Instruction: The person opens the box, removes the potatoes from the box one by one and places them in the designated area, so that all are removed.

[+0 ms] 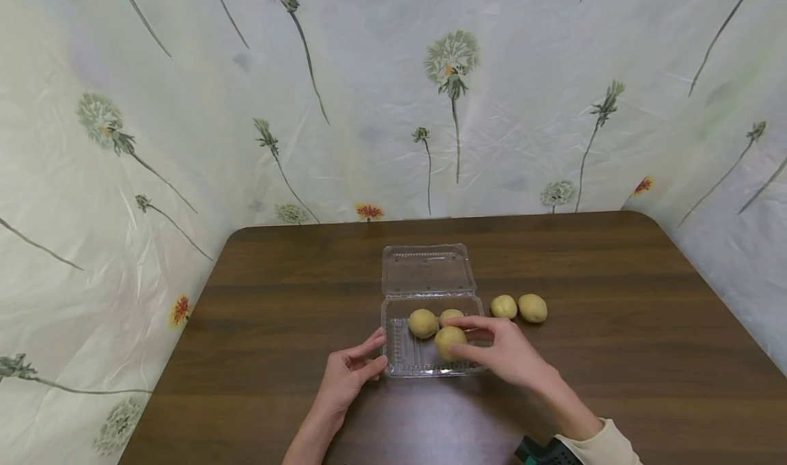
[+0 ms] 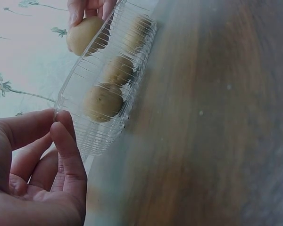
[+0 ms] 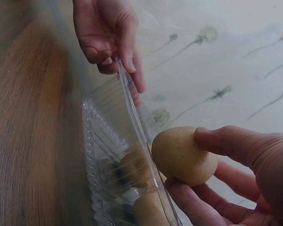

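A clear plastic clamshell container lies on the table with its lid laid back, away from the person. My left hand pinches the container's left rim between thumb and fingers, as the left wrist view shows. In my right hand a potato is held by thumb and fingertips, over the near right part of the container at rim height. Two potatoes sit inside: one potato left of centre and another potato partly hidden behind the right fingers.
Two more potatoes, one round potato and one larger potato, lie on the brown wooden table just right of the container. A flower-patterned sheet hangs behind the table's far edge and along its sides.
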Demonstrator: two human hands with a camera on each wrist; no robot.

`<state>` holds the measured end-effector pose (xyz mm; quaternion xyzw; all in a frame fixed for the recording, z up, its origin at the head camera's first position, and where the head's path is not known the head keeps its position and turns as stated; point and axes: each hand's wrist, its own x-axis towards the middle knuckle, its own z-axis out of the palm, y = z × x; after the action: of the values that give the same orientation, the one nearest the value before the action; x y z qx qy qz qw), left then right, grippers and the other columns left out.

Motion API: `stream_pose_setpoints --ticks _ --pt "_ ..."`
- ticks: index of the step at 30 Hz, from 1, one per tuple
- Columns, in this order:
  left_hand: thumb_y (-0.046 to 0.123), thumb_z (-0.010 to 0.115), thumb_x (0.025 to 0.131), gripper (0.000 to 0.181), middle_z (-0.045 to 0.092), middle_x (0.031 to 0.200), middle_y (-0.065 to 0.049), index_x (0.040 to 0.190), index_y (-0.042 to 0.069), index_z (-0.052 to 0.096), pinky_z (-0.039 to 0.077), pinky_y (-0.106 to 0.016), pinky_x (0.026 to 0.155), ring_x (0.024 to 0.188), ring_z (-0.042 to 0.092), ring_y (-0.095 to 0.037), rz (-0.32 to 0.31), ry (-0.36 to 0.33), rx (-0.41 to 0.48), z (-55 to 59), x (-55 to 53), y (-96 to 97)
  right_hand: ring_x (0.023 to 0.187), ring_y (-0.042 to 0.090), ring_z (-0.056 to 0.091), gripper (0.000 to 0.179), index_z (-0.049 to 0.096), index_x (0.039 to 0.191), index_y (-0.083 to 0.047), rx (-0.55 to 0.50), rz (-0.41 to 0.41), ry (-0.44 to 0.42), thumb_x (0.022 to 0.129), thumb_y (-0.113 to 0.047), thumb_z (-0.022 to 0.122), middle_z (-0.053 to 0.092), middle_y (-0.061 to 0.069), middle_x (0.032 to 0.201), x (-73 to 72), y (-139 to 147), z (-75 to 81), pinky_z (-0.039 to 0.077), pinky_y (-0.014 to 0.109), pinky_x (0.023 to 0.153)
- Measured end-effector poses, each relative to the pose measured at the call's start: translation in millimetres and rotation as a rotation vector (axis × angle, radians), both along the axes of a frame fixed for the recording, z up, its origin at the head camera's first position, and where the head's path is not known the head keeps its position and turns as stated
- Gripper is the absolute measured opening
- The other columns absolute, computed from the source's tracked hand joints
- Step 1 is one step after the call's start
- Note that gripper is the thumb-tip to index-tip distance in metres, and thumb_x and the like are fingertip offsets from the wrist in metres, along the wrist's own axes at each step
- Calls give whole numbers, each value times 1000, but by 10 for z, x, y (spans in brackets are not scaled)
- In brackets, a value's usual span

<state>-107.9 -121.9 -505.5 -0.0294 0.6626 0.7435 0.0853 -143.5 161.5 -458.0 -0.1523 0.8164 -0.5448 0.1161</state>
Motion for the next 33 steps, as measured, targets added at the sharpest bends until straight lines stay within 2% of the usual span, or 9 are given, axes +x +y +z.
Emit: stream_pose_setpoints --ticks 11,21,33 --pt "3 73 86 40 56 137 -7 124 -6 63 50 -21 68 72 59 -8 -3 4 -8 28 -6 -8 108 23 64 47 66 125 -9 -12 -16 15 85 -28 78 66 7 124 9 108 28 52 28 82" --pt "5 74 86 41 55 138 -8 125 -5 63 50 -22 68 72 59 -8 -6 0 3 21 13 -6 110 24 63 46 66 126 -10 -21 -61 -1 85 -28 78 66 8 122 71 214 66 51 26 82" --pt "2 73 87 39 56 137 -7 124 -5 64 50 -22 67 71 59 -8 0 4 -3 22 9 5 108 18 64 48 66 126 -12 13 -132 -14 84 -33 78 67 5 120 79 349 45 51 26 83"
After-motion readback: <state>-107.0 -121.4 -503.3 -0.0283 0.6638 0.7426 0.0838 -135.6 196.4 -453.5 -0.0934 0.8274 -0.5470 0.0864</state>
